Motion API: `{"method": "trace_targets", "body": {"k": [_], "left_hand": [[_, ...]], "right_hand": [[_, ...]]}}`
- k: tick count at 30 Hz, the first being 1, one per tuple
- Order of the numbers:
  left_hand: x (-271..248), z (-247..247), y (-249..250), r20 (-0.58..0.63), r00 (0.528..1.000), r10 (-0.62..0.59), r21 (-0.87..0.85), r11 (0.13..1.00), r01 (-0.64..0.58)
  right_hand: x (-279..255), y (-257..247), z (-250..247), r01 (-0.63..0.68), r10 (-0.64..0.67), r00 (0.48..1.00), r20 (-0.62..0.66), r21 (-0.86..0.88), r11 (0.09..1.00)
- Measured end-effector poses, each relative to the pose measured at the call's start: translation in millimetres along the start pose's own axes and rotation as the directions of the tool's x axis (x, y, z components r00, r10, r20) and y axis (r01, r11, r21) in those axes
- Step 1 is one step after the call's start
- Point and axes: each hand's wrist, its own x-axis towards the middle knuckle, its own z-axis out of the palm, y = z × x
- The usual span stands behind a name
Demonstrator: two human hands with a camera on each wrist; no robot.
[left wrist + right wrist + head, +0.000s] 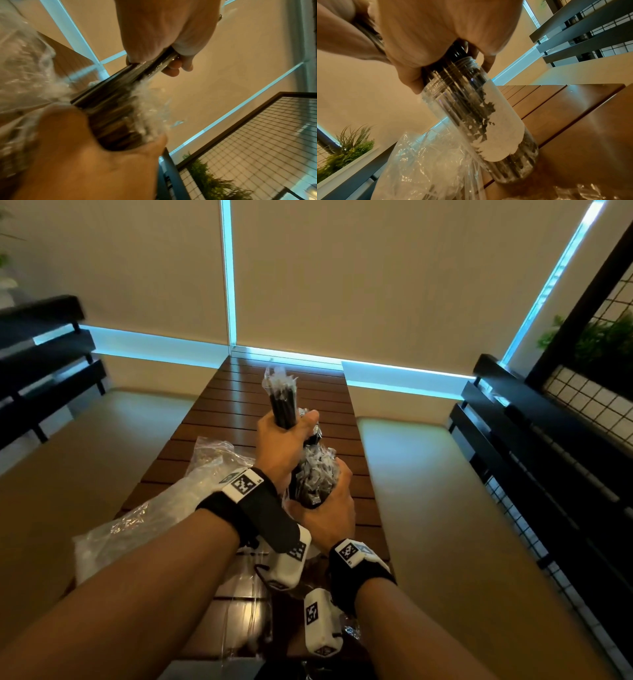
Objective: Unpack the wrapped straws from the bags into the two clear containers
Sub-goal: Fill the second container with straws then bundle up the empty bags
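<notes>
My left hand (284, 440) grips a bundle of black wrapped straws (282, 402) that sticks upward over the wooden table (236, 412). Just below it, my right hand (329, 508) curls round the crinkled wrapper tops of more straws (315, 481). In the right wrist view the right hand (445, 33) grips the mouth of a clear container (501, 128) with a white label. It stands tilted on the table, packed with black straws (462, 108). The left wrist view shows the left hand (163, 33) holding straws (120, 88) above the right hand (85, 155). Only one container is in view.
A crumpled clear plastic bag (154, 508) lies on the table's left side, right beside the container (428, 162). Padded benches (428, 508) with black slatted backs flank the narrow table. A wire-mesh panel with plants (603, 344) stands at the right.
</notes>
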Motion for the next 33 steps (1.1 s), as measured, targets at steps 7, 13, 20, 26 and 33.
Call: {"method": "trace_targets", "body": {"k": [7, 13, 20, 26, 33], "left_hand": [[17.7, 0.3, 23.2, -0.051, 0.997, -0.057, -0.128, 0.991, 0.05], [6.9, -14.8, -16.2, 0.019, 1.0, -0.004, 0.072, 0.997, 0.002], [-14.4, -13.0, -52.7, 0.17, 0.985, -0.011, 0.287, 0.957, -0.039], [-19.2, -23.2, -43.4, 0.138, 0.988, 0.064, 0.418, 0.901, -0.117], [-2.6, -16.4, 10.8, 0.396, 0.824, 0.405, 0.634, 0.529, -0.564]], "right_hand": [[3.4, 5.1, -4.0, 0.011, -0.011, 1.0, 0.007, -0.004, 1.0], [2.4, 3.6, -1.7, 0.005, -0.005, 0.999, 0.037, -0.006, 1.0], [3.3, 0.9, 0.0, 0.0, 0.001, 0.998, 0.063, -0.012, 1.0], [4.5, 0.8, -0.8, 0.009, -0.005, 0.998, 0.069, -0.057, 0.998], [2.5, -0.2, 0.2, 0.009, -0.006, 0.999, 0.045, -0.077, 0.997]]}}
